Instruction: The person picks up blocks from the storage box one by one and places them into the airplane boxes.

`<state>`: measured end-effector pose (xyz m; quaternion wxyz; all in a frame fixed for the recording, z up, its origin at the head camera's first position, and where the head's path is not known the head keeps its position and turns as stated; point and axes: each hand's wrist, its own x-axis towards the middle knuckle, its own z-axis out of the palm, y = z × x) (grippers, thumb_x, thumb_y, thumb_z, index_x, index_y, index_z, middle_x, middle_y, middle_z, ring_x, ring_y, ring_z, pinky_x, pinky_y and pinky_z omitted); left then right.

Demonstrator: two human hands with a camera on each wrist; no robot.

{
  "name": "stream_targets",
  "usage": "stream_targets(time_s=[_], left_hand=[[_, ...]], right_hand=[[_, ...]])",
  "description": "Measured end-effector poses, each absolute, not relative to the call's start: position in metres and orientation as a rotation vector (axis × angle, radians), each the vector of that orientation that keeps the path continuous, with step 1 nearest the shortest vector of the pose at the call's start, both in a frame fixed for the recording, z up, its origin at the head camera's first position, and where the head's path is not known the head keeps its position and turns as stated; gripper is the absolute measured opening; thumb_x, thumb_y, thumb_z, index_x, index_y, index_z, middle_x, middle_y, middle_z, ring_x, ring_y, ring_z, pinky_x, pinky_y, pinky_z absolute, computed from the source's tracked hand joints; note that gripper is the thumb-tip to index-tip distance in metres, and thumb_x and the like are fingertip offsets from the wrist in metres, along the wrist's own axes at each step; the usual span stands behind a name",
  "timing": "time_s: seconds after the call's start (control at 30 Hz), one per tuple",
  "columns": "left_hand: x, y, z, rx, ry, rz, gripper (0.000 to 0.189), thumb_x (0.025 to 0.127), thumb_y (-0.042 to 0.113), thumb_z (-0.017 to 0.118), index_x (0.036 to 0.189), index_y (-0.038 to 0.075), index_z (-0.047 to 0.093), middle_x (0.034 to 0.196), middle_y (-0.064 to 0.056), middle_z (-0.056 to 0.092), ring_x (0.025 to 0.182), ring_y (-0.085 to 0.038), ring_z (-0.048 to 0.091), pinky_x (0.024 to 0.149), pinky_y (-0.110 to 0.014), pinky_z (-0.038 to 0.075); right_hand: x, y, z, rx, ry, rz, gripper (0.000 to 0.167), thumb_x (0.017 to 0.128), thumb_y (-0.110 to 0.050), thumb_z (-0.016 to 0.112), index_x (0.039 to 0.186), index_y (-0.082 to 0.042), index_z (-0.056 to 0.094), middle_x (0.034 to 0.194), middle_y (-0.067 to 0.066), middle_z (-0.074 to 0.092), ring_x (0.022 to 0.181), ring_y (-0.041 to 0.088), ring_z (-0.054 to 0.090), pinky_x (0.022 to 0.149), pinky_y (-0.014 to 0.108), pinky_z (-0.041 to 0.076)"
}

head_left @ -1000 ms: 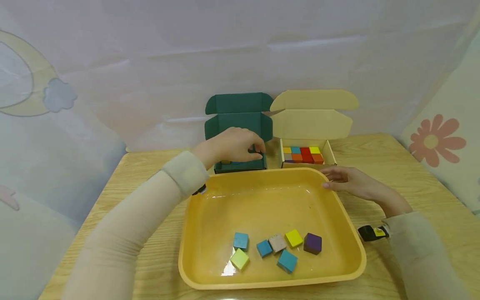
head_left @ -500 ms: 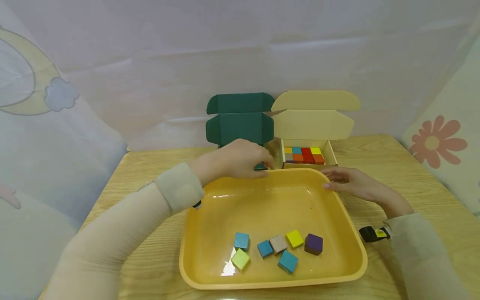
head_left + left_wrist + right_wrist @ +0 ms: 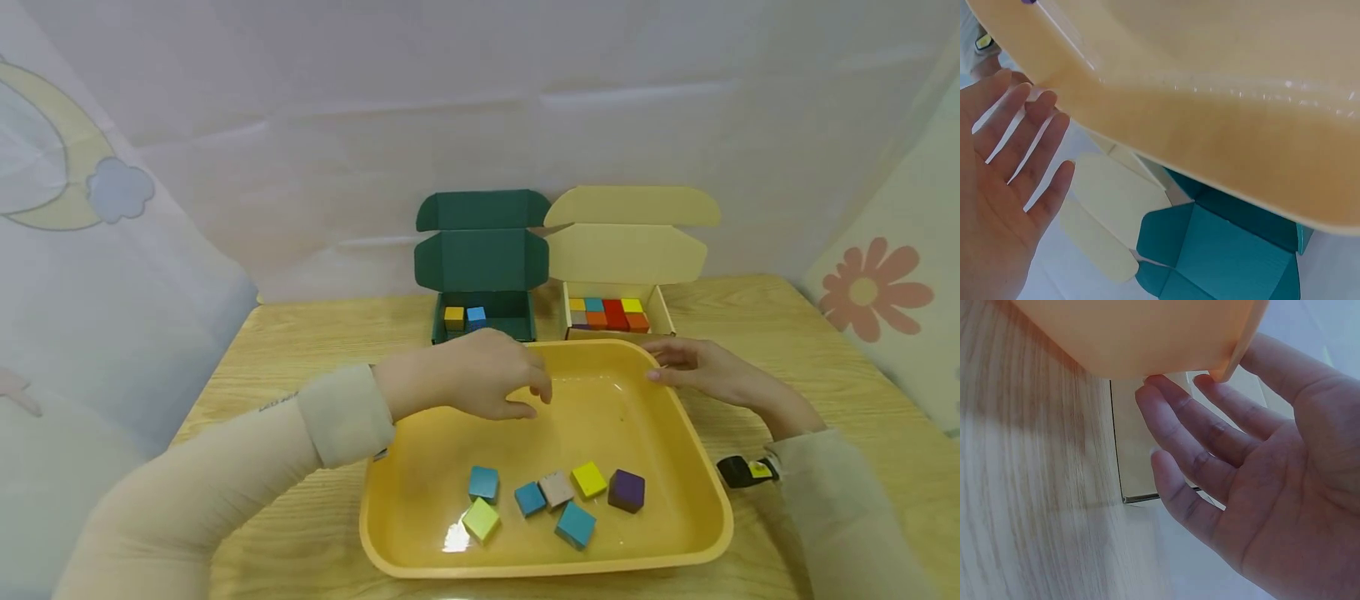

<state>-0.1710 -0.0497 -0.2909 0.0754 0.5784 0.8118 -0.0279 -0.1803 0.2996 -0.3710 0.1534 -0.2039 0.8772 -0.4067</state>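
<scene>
Over the tray (image 3: pixel 558 433) hangs the left hand (image 3: pixel 487 375), fingers (image 3: pixel 1041 150) spread; the right hand (image 3: pixel 708 367) pinches its rim (image 3: pixel 555 571).

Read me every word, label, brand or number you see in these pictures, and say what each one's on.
Nothing can be read for certain.
Left sleeve: what looks like a short line of dark lettering, too small and blurred to read.
Yellow patch on the black strap by the right wrist: any print is too small to read.
Blocks, tray, green box, cream box: no lettering visible.
</scene>
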Motion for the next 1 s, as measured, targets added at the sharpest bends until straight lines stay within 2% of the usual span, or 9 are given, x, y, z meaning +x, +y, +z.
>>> stream_targets(time_s=[0.23,0.53,0.8,1.0], left_hand=[[-0.155,-0.054,-0.303,1.73,2.357,-0.094,0.025,0.097,0.034,0.065,0.118,0.021,0.072,0.113,0.008,0.069,0.098,-0.009,0.064,0.084,-0.025,0.05],[-0.149,-0.066,-0.314,1.684,2.36,-0.1,0.024,0.095,0.033,0.067,0.116,0.023,0.072,0.112,0.008,0.07,0.093,-0.007,0.064,0.078,-0.023,0.05],[-0.142,-0.074,-0.318,1.631,2.326,-0.14,0.026,0.094,0.034,0.069,0.119,0.026,0.071,0.115,0.011,0.067,0.1,-0.007,0.062,0.085,-0.026,0.05],[-0.132,-0.077,-0.322,1.66,2.287,-0.189,0.029,0.093,0.036,0.07,0.121,0.028,0.07,0.119,0.013,0.064,0.101,-0.005,0.061,0.086,-0.025,0.05]], right_hand=[[-0.181,0.299,-0.369,-0.59,2.525,-1.162,0.047,0.099,-0.016,0.063,0.139,0.005,0.05,0.115,0.013,0.067,0.097,0.011,0.064,0.081,0.026,0.053],[-0.18,0.3,-0.371,-0.572,2.473,-1.213,0.047,0.099,-0.015,0.062,0.14,0.006,0.048,0.12,0.018,0.065,0.1,0.013,0.065,0.083,0.026,0.053],[-0.18,0.3,-0.371,-0.578,2.5,-1.186,0.048,0.099,-0.016,0.062,0.14,0.006,0.049,0.12,0.017,0.066,0.101,0.011,0.064,0.083,0.026,0.053],[-0.18,0.3,-0.371,-0.589,2.485,-1.201,0.047,0.1,-0.016,0.062,0.14,0.006,0.049,0.12,0.017,0.066,0.101,0.013,0.065,0.083,0.026,0.053]])
